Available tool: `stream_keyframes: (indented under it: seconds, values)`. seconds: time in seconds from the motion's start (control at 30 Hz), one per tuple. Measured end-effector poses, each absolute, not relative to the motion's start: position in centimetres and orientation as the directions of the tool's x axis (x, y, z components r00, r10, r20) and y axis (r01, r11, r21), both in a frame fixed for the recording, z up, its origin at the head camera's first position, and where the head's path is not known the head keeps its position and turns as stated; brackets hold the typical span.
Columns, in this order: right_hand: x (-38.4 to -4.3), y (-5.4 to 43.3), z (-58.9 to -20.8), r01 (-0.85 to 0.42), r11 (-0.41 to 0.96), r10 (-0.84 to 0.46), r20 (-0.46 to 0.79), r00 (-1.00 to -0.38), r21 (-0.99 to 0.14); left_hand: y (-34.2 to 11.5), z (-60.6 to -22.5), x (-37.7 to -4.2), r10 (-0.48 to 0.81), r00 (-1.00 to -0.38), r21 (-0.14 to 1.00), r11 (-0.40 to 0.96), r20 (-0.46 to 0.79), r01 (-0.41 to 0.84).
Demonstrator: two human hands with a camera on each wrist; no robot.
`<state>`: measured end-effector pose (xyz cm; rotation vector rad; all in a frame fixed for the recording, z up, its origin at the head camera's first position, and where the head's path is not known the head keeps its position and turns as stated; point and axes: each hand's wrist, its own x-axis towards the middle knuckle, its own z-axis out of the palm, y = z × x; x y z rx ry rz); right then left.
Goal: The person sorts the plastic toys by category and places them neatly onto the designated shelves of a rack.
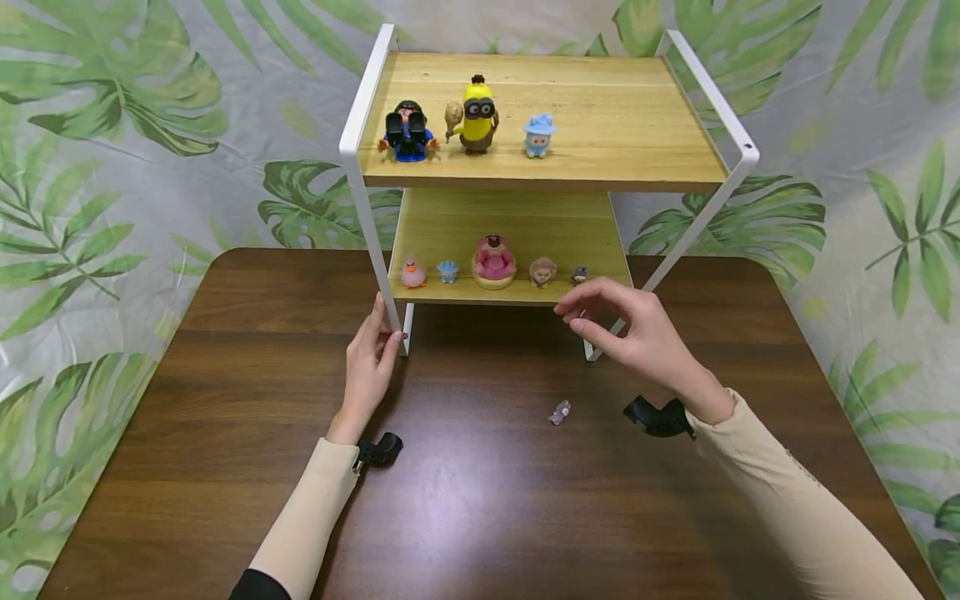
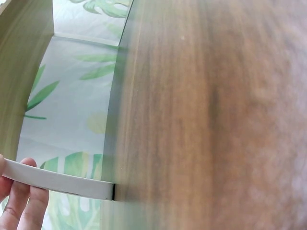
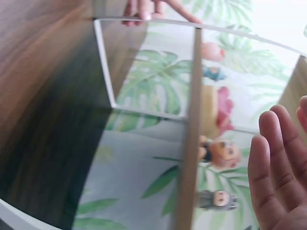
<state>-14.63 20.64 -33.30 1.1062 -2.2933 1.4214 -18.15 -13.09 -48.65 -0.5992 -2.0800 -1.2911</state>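
My left hand (image 1: pixel 369 360) holds the white front-left leg (image 1: pixel 372 242) of a two-tier shelf rack, thumb on one side and fingers on the other; the left wrist view shows this grip on the white frame (image 2: pixel 62 184). My right hand (image 1: pixel 630 329) hovers before the right end of the lower board (image 1: pixel 517 215), fingers loosely bent, with nothing seen in it. Just behind its fingertips stands a small grey figurine (image 1: pixel 580 275); the right wrist view shows this grey figurine (image 3: pixel 217 200) beside the fingers (image 3: pixel 261 167). A tiny greyish figurine (image 1: pixel 559 412) lies on the table.
Along the lower board stand a pink duck (image 1: pixel 412 273), a small blue figure (image 1: pixel 447 271), a pink bear (image 1: pixel 494 262) and a brown-pink figure (image 1: pixel 542 271). The upper board bears a blue-clad figure (image 1: pixel 408 132), a yellow Minion (image 1: pixel 477 115) and a blue-hatted figure (image 1: pixel 538 135).
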Motion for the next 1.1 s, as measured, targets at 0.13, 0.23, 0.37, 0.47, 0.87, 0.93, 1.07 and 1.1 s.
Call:
stream_keyframes:
  seconds: [0.13,0.23,0.37,0.47,0.87,0.93,1.07,1.1]
  values:
    - [-14.6,20.8,-34.5,-0.676,0.272,-0.492,0.505,-0.709,-0.684,-13.1,-48.6,-18.1,0.058,-0.71,0.628,0.419,0.702,0.655]
    - [-14.4,20.8,-35.3,-0.645,0.302,-0.493,0.465,-0.736,-0.702,-13.0,-48.6,-18.1,0.057,-0.705,0.624,0.419,0.707,0.659]
    - [-14.2,20.8,-36.4,-0.608,0.329,-0.496,0.415,-0.762,-0.723,-13.0,-48.6,-18.1,0.057,-0.703,0.622,0.421,0.709,0.661]
    - [-14.1,20.9,-37.4,-0.598,0.33,-0.51,0.395,-0.764,-0.73,-13.0,-48.4,-18.1,0.059,-0.712,0.628,0.424,0.699,0.652]
    - [-13.6,21.3,-41.4,-0.533,0.352,-0.557,0.286,-0.78,-0.769,-13.1,-48.6,-18.2,0.06,-0.712,0.626,0.429,0.7,0.651]
    - [-13.6,21.4,-42.1,-0.524,0.359,-0.565,0.267,-0.781,-0.773,-13.1,-48.6,-18.1,0.061,-0.711,0.626,0.427,0.701,0.653]
    - [-13.4,21.4,-43.2,-0.517,0.371,-0.591,0.234,-0.772,-0.771,-13.0,-48.6,-18.1,0.062,-0.71,0.626,0.424,0.701,0.655]
    - [-13.4,21.4,-43.5,-0.514,0.373,-0.599,0.223,-0.769,-0.773,-13.0,-48.6,-18.1,0.062,-0.711,0.627,0.423,0.7,0.654]
